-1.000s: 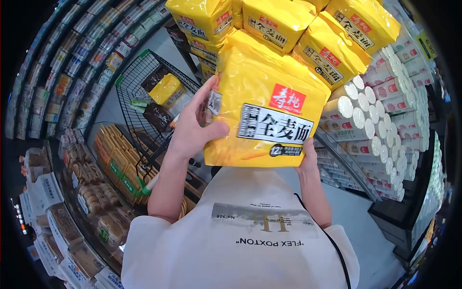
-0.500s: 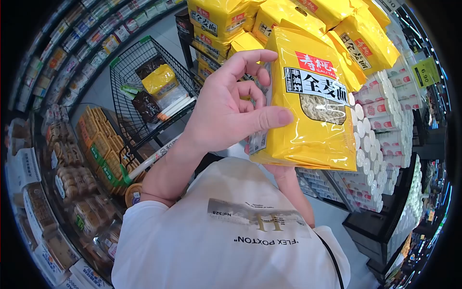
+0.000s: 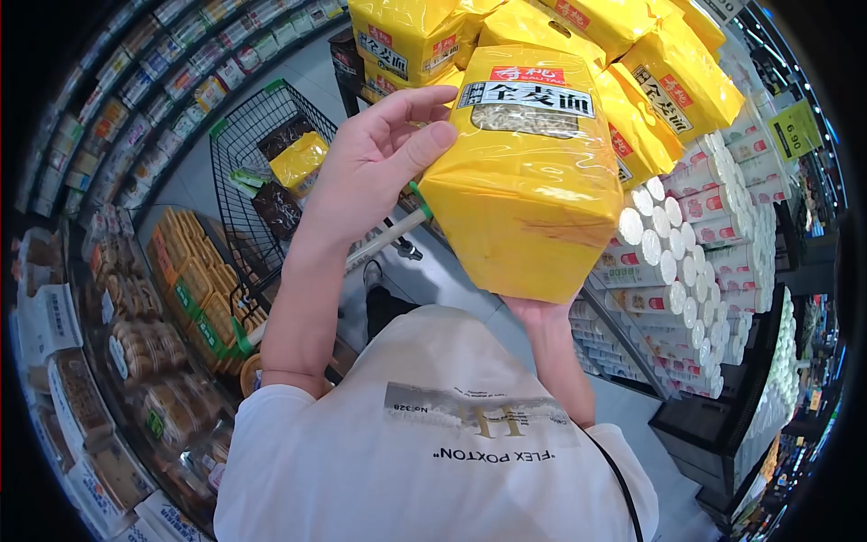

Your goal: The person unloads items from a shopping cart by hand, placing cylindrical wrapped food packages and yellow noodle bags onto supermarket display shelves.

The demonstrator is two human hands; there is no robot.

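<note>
A large yellow pack of noodles (image 3: 528,181), with a clear window showing the noodles, is held up in front of me. Its top leans away, so the plain yellow base faces me. My right hand (image 3: 539,309) supports it from below; most of those fingers are hidden behind the pack. At its upper left edge, my left hand (image 3: 384,154) has loosely bent fingers, with thumb and index finger apart. Their tips are at the pack's side, touching or nearly touching it. Behind it, more yellow noodle packs (image 3: 668,86) are piled on a display.
A black wire shopping cart (image 3: 237,194) with packages inside stands to the left. Boxed baked goods (image 3: 144,343) line the near left. White cylindrical packs (image 3: 713,235) are stacked on the right, near a green price sign (image 3: 795,131). Shelves (image 3: 172,86) fill the upper left.
The noodle pack has shifted left and tipped back, bringing its base into view. My left hand has moved left, and its thumb has slid from the pack's front to its edge.
</note>
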